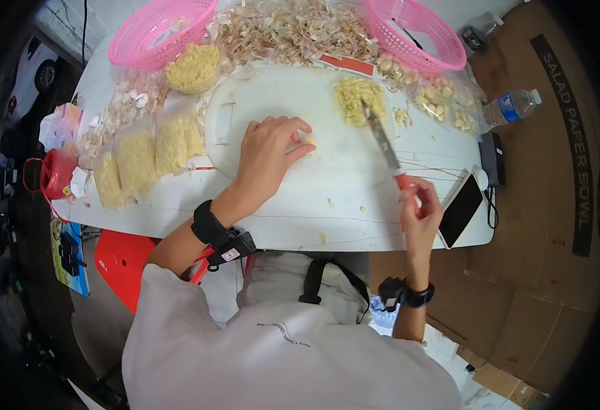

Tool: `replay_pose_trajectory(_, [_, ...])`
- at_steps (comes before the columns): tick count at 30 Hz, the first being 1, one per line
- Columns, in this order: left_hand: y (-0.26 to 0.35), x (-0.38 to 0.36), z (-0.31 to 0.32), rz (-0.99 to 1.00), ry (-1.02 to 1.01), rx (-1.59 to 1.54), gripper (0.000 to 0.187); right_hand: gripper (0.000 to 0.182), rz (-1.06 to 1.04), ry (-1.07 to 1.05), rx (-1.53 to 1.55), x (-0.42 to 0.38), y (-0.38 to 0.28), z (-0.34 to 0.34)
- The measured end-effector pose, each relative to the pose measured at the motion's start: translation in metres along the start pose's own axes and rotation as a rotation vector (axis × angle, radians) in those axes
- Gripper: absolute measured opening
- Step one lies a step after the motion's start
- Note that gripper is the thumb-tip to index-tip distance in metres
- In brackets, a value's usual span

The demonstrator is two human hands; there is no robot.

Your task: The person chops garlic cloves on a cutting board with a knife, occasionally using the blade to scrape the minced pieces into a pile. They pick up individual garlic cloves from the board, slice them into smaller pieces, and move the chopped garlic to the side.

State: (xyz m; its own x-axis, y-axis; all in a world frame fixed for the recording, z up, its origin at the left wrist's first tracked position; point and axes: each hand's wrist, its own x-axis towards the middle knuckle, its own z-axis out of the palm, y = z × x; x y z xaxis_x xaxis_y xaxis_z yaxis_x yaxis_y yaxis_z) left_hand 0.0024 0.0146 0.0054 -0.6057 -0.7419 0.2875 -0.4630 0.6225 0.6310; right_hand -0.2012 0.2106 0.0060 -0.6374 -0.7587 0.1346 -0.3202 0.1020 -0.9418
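Observation:
My left hand (272, 147) rests on the white cutting board (265, 89), its thumb and forefinger around a small pale garlic piece (309, 140). In my right hand (419, 205), at the board's lower right, is the red handle of a knife (384, 142). The blade points up and away, its tip over a pile of chopped garlic (356, 96) at the board's upper right. Whole peeled cloves (431, 102) lie in clear bags beyond the board's right side.
Bags of chopped garlic (136, 160) and a full tub (192, 67) stand left. Pink baskets (153, 34) and garlic skins (289, 31) line the back. A phone (462, 210), a water bottle (512, 107) and a red twine roll (58, 174) lie near the edges.

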Motion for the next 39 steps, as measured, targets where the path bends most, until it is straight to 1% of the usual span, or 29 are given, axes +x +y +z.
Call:
replay_pose_trajectory(1, [-0.001, 0.0, 0.0, 0.031, -0.024, -0.004, 0.021, 0.026, -0.086, -0.014, -0.082, -0.005, 0.003, 0.007])
replay_pose_trajectory(2, [-0.002, -0.001, -0.001, 0.063, -0.048, -0.005, 0.021, 0.026, -0.088, -0.027, -0.079, -0.011, -0.003, 0.012])
replay_pose_trajectory(4, [-0.001, -0.002, -0.002, 0.081, -0.063, -0.001, 0.021, 0.033, 0.04, -0.056, -0.145, -0.022, -0.027, 0.024])
replay_pose_trajectory(5, [0.0, -0.002, -0.001, 0.111, -0.083, -0.008, 0.022, 0.033, 0.04, -0.064, -0.142, -0.026, -0.029, 0.028])
replay_pose_trajectory(7, [0.0, -0.002, 0.002, 0.106, -0.083, -0.017, 0.022, 0.038, 0.105, -0.06, -0.159, -0.03, -0.03, 0.033])
replay_pose_trajectory(8, [-0.001, -0.002, 0.004, 0.108, -0.085, -0.029, 0.022, 0.038, 0.059, -0.063, -0.181, -0.033, -0.027, 0.034])
replay_pose_trajectory(9, [-0.001, -0.002, 0.004, 0.104, -0.083, -0.028, 0.022, 0.038, 0.058, -0.067, -0.181, -0.035, -0.025, 0.036])
replay_pose_trajectory(11, [-0.001, -0.002, 0.002, 0.136, -0.061, -0.022, 0.024, 0.038, 0.018, -0.004, -0.152, -0.039, -0.023, 0.043])
replay_pose_trajectory(15, [0.005, -0.001, -0.004, 0.12, -0.111, -0.018, 0.026, 0.038, 0.084, -0.034, -0.174, -0.047, -0.023, 0.043])
replay_pose_trajectory(17, [0.007, 0.0, -0.002, 0.226, -0.01, -0.083, 0.024, 0.04, 0.026, -0.002, -0.157, -0.052, -0.022, 0.044])
replay_pose_trajectory(18, [0.006, -0.001, 0.001, 0.223, -0.011, -0.082, 0.024, 0.04, 0.028, -0.004, -0.156, -0.056, -0.023, 0.043])
replay_pose_trajectory(20, [0.0, -0.004, 0.005, 0.324, -0.098, -0.045, 0.021, 0.044, 0.053, 0.065, -0.172, -0.06, -0.027, 0.04])
replay_pose_trajectory(21, [0.0, -0.003, 0.006, 0.323, -0.091, -0.035, 0.021, 0.044, 0.044, 0.061, -0.164, -0.06, -0.027, 0.039])
replay_pose_trajectory(23, [0.001, -0.006, 0.009, 0.285, -0.071, -0.11, 0.019, 0.048, 0.013, 0.148, -0.237, -0.061, -0.028, 0.038])
replay_pose_trajectory(24, [0.001, -0.005, 0.007, 0.277, -0.071, -0.105, 0.019, 0.051, 0.057, 0.143, -0.211, -0.06, -0.034, 0.038])
replay_pose_trajectory(26, [0.006, -0.006, 0.001, 0.227, -0.06, 0.029, 0.021, 0.051, 0.076, 0.137, -0.228, -0.058, -0.034, 0.038])
replay_pose_trajectory(27, [0.007, -0.008, -0.001, 0.216, -0.062, 0.023, 0.021, 0.052, 0.089, 0.14, -0.252, -0.058, -0.035, 0.037])
replay_pose_trajectory(29, [0.008, -0.006, -0.004, 0.245, 0.003, 0.084, 0.022, 0.05, 0.1, 0.129, -0.28, -0.056, -0.033, 0.036])
replay_pose_trajectory(30, [0.008, -0.007, -0.004, 0.246, 0.008, 0.08, 0.022, 0.048, 0.033, 0.128, -0.318, -0.056, -0.027, 0.037])
replay_pose_trajectory(31, [0.008, -0.007, -0.005, 0.237, 0.002, 0.05, 0.024, 0.046, -0.035, 0.13, -0.354, -0.055, -0.024, 0.037])
replay_pose_trajectory(33, [0.006, -0.007, -0.007, 0.239, -0.005, 0.019, 0.025, 0.044, -0.021, 0.127, -0.335, -0.054, -0.027, 0.037])
replay_pose_trajectory(36, [0.003, -0.005, -0.008, 0.288, -0.089, 0.018, 0.024, 0.043, 0.159, 0.041, -0.266, -0.052, -0.034, 0.035])
replay_pose_trajectory(37, [0.003, -0.005, -0.007, 0.258, -0.098, -0.016, 0.022, 0.043, 0.169, 0.066, -0.256, -0.052, -0.033, 0.035])
replay_pose_trajectory(38, [0.003, -0.004, -0.008, 0.234, -0.115, -0.047, 0.019, 0.042, 0.109, 0.038, -0.265, -0.051, -0.032, 0.036])
replay_pose_trajectory(39, [0.003, -0.004, -0.008, 0.269, -0.145, -0.041, 0.019, 0.042, 0.053, 0.018, -0.275, -0.052, -0.029, 0.037])
